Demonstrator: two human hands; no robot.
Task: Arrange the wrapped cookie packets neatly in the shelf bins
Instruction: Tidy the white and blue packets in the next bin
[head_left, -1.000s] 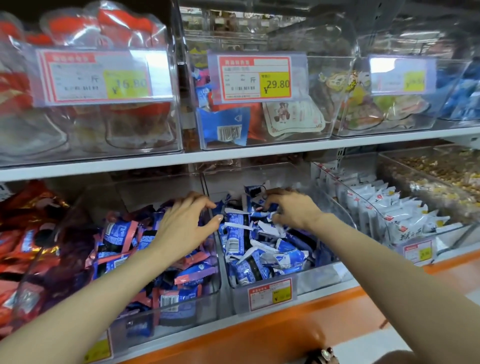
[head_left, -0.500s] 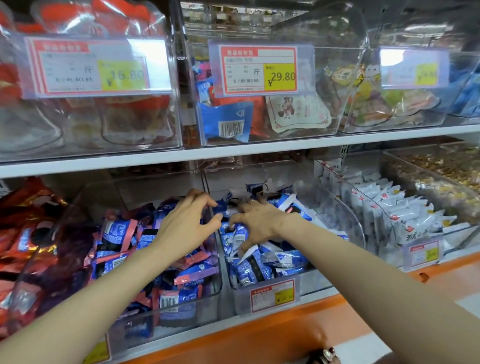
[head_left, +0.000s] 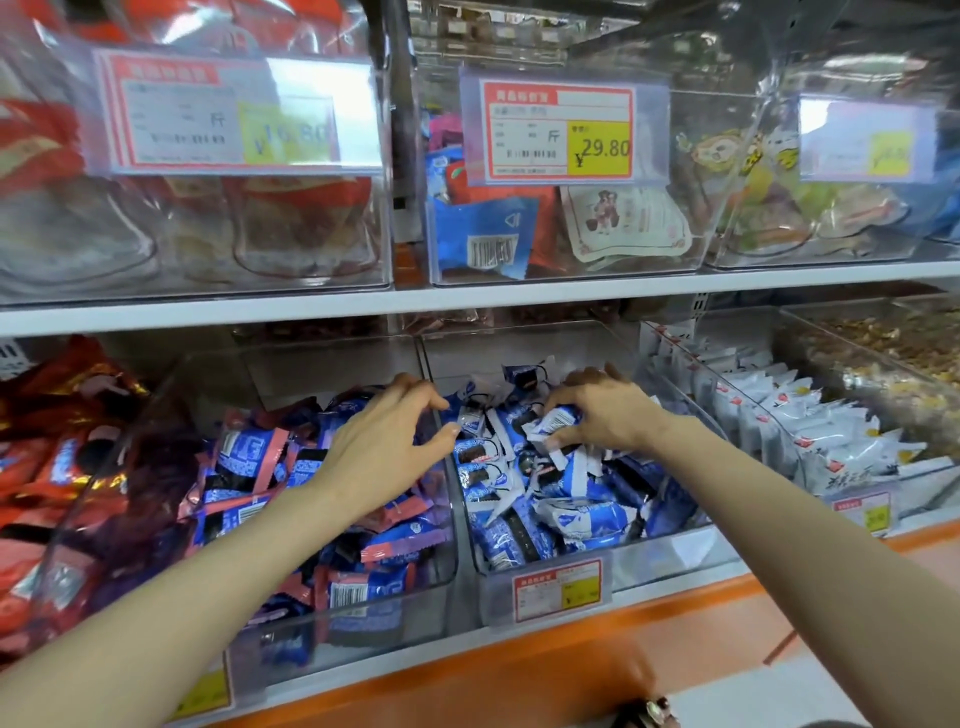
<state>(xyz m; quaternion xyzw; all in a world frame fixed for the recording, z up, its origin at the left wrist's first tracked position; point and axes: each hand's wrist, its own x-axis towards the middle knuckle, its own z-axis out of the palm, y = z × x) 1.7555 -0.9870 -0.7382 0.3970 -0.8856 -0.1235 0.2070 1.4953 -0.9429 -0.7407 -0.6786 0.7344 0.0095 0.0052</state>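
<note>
Two clear shelf bins stand side by side on the lower shelf. The middle bin (head_left: 670, 558) holds a loose heap of blue-and-white cookie packets (head_left: 571, 519). The bin to its left (head_left: 363, 623) holds blue packets with pink ends (head_left: 249, 462). My right hand (head_left: 605, 410) is over the back of the middle bin, and its fingers and thumb pinch one blue-and-white packet (head_left: 553, 420). My left hand (head_left: 387, 441) hovers over the wall between the two bins with fingers spread and bent, holding nothing.
A bin of white packets (head_left: 810, 441) stands to the right, red packets (head_left: 47, 467) to the left. The upper shelf edge (head_left: 467, 299) runs just above the hands, with clear bins and price tags (head_left: 558, 130) on it. An orange ledge (head_left: 571, 660) fronts the lower shelf.
My right hand moved left over the middle bin, then back right, and now pinches a packet. The left hand has hardly moved.
</note>
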